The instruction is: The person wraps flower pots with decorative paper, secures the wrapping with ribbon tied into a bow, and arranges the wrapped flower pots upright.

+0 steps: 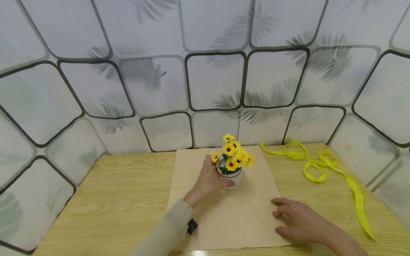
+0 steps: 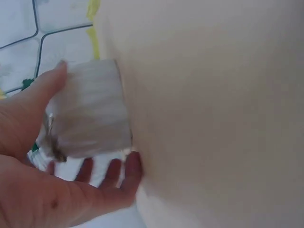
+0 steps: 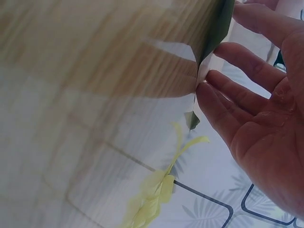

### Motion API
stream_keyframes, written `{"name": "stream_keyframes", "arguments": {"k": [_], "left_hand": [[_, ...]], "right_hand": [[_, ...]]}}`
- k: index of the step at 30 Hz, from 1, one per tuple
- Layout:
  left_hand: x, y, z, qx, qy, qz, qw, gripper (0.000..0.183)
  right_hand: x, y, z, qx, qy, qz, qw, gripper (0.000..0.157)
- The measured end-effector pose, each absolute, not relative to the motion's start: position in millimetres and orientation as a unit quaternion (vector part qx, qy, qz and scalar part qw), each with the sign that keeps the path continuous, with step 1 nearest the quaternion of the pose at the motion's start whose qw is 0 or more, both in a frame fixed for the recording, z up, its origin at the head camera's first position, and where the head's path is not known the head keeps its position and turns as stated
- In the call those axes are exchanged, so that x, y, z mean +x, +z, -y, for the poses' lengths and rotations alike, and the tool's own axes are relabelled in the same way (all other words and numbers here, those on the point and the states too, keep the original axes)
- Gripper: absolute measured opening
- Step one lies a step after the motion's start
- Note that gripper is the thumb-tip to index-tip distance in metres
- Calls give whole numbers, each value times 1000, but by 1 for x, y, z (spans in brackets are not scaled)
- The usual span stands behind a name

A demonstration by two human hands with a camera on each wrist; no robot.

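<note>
Just 12 o'clock of the brown paper's [image 1: 237, 222] middle, the left hand [image 1: 209, 179] grasps a flowerpot [image 1: 236, 180], apparently positioning it, the right hand [image 1: 298, 218] loose-fingered at the 4 o'clock edge, the next move probably calling for a steady release.

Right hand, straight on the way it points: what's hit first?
Looks like the tan sheet, its edge right at the right hand; if it skims over that, probably the left hand. Height is unclear.

A whitish pot [image 1: 237, 180] of yellow, dark-centred flowers [image 1: 239, 157] is upright over a tan paper sheet [image 1: 237, 220], its base probably touching; the sheet lies spread from the bench's [image 1: 105, 199] far edge toward the near one.
</note>
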State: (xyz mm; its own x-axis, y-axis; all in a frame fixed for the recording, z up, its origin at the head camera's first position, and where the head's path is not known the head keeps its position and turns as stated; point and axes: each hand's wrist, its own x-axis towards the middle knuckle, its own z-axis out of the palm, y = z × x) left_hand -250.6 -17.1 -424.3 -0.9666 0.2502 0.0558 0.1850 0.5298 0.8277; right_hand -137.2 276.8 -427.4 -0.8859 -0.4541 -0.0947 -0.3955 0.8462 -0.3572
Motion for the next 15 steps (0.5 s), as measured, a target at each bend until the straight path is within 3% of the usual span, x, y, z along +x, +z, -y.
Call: {"name": "stream_keyframes", "arguments": {"k": [8, 15], "left_hand": [[-231, -417, 61, 143, 151, -971, 116, 94], [-219, -414, 89, 163, 132, -968, 138, 97]], "right_hand": [[-136, -427, -279, -222, -157, -958, 89, 28], [-138, -424, -279, -237, -153, -956, 81, 24]]}}
